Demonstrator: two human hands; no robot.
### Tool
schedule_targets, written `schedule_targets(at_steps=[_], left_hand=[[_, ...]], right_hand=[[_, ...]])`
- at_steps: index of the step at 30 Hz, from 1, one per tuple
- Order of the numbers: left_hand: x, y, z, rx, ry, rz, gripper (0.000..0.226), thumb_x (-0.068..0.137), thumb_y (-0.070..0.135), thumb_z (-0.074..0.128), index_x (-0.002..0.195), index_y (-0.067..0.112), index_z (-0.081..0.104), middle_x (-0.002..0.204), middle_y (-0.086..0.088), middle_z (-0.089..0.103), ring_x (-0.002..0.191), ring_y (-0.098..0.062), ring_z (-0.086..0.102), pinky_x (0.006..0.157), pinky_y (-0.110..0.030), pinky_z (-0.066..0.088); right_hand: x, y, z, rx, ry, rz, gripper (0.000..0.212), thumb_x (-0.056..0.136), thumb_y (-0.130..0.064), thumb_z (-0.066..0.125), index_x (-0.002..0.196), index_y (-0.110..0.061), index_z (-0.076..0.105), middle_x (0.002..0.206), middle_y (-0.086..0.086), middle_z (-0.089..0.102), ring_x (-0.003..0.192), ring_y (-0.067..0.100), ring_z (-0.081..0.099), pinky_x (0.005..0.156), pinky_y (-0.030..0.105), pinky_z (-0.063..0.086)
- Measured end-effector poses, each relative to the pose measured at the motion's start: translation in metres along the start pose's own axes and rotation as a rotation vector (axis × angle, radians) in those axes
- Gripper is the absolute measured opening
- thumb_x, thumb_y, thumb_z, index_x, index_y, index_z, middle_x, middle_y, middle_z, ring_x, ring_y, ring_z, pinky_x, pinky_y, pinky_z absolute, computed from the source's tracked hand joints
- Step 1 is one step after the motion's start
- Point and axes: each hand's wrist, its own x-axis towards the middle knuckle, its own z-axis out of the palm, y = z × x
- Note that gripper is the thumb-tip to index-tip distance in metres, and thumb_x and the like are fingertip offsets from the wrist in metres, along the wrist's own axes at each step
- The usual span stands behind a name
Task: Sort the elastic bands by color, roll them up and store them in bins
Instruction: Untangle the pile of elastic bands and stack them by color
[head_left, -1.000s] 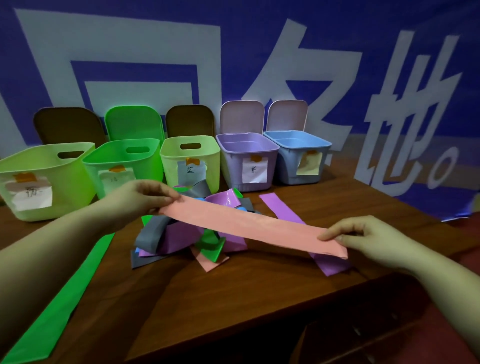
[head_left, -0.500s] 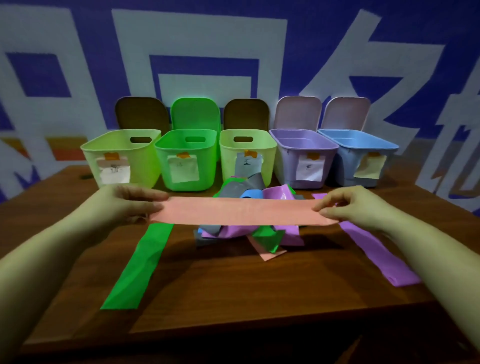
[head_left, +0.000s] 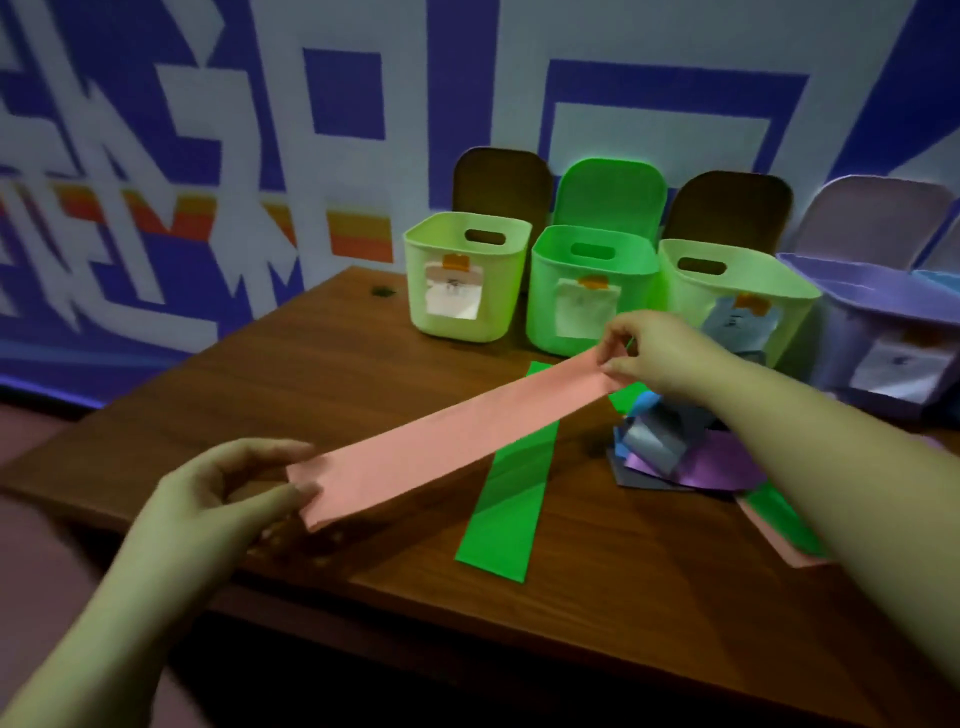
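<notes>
A long pink elastic band (head_left: 452, 441) is stretched flat above the wooden table (head_left: 291, 374). My left hand (head_left: 234, 493) pinches its near end at the table's front left. My right hand (head_left: 660, 353) pinches its far end, close to the bins. Under the band lies a flat green band (head_left: 511, 504). A tangled pile of grey, blue and purple bands (head_left: 675, 452) sits to the right, partly behind my right forearm. Labelled bins stand in a row at the back: pale green (head_left: 462, 312), bright green (head_left: 556, 312), another pale green (head_left: 685, 296) and purple (head_left: 852, 322).
Bin lids (head_left: 501, 179) lean upright behind the bins against a blue and white patterned wall. The table's front edge runs just below my left hand. A pink band end (head_left: 784, 551) and a green one lie at the right, near my right arm.
The view has swung left, so the bins now sit at the upper right. The pink band, held level before, now slants from my left hand near the front edge up to my right hand.
</notes>
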Motion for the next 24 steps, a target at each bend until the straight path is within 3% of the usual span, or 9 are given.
schedule_targets(at_steps=[3, 6, 11, 15, 19, 21, 24], left_hand=[[0.002, -0.014, -0.011, 0.002, 0.027, 0.055, 0.038, 0.076, -0.006, 0.067, 0.084, 0.030, 0.071, 0.087, -0.006, 0.072, 0.069, -0.022, 0.064, 0.064, -0.034, 0.050], [0.012, -0.024, -0.016, 0.064, 0.028, 0.073, 0.045, 0.079, -0.010, 0.061, 0.084, 0.034, 0.065, 0.078, 0.000, 0.064, 0.058, -0.010, 0.061, 0.046, -0.020, 0.047], [0.025, -0.023, -0.021, 0.262, -0.002, -0.012, 0.036, 0.082, -0.006, 0.054, 0.080, 0.028, 0.064, 0.082, 0.001, 0.061, 0.053, -0.014, 0.062, 0.047, -0.024, 0.048], [0.036, -0.024, -0.024, 0.356, -0.025, -0.076, 0.031, 0.080, -0.004, 0.053, 0.077, 0.023, 0.067, 0.082, -0.005, 0.066, 0.050, -0.018, 0.062, 0.047, -0.027, 0.051], [0.043, -0.025, -0.023, 0.403, -0.022, -0.120, 0.027, 0.079, -0.001, 0.054, 0.080, 0.023, 0.067, 0.077, -0.005, 0.066, 0.041, -0.006, 0.059, 0.043, -0.019, 0.045], [0.044, -0.023, -0.021, 0.419, -0.013, -0.141, 0.024, 0.079, 0.002, 0.055, 0.081, 0.023, 0.066, 0.074, -0.003, 0.067, 0.043, -0.006, 0.059, 0.043, -0.019, 0.044], [0.044, -0.020, -0.020, 0.547, 0.012, -0.134, 0.019, 0.076, 0.011, 0.058, 0.080, 0.029, 0.065, 0.080, 0.004, 0.065, 0.063, -0.010, 0.063, 0.053, -0.022, 0.047]], right_hand=[[0.033, -0.028, 0.022, -0.046, -0.021, -0.033, 0.011, 0.082, -0.008, 0.066, 0.091, -0.012, 0.068, 0.089, -0.001, 0.053, 0.082, 0.015, 0.048, 0.067, 0.023, 0.031], [0.062, -0.050, 0.044, -0.057, -0.053, -0.018, 0.011, 0.083, -0.007, 0.064, 0.090, -0.015, 0.064, 0.090, -0.001, 0.054, 0.082, 0.017, 0.050, 0.069, 0.025, 0.035], [0.100, -0.072, 0.076, -0.063, -0.125, 0.016, 0.017, 0.084, -0.001, 0.058, 0.096, -0.012, 0.062, 0.094, 0.000, 0.055, 0.087, 0.018, 0.050, 0.073, 0.027, 0.036], [0.127, -0.089, 0.091, -0.043, -0.195, 0.026, 0.025, 0.082, 0.006, 0.054, 0.081, -0.018, 0.061, 0.100, 0.001, 0.062, 0.094, 0.021, 0.056, 0.077, 0.028, 0.041], [0.146, -0.106, 0.104, -0.100, -0.287, -0.005, 0.033, 0.078, 0.012, 0.049, 0.078, -0.017, 0.065, 0.103, 0.003, 0.065, 0.096, 0.024, 0.060, 0.081, 0.031, 0.049], [0.152, -0.111, 0.110, -0.109, -0.282, -0.019, 0.033, 0.078, 0.013, 0.049, 0.079, -0.015, 0.066, 0.105, 0.006, 0.064, 0.098, 0.027, 0.059, 0.082, 0.033, 0.050], [0.155, -0.116, 0.118, -0.098, -0.260, -0.012, 0.031, 0.080, 0.011, 0.048, 0.083, -0.014, 0.067, 0.109, 0.008, 0.062, 0.098, 0.029, 0.057, 0.077, 0.032, 0.047]])
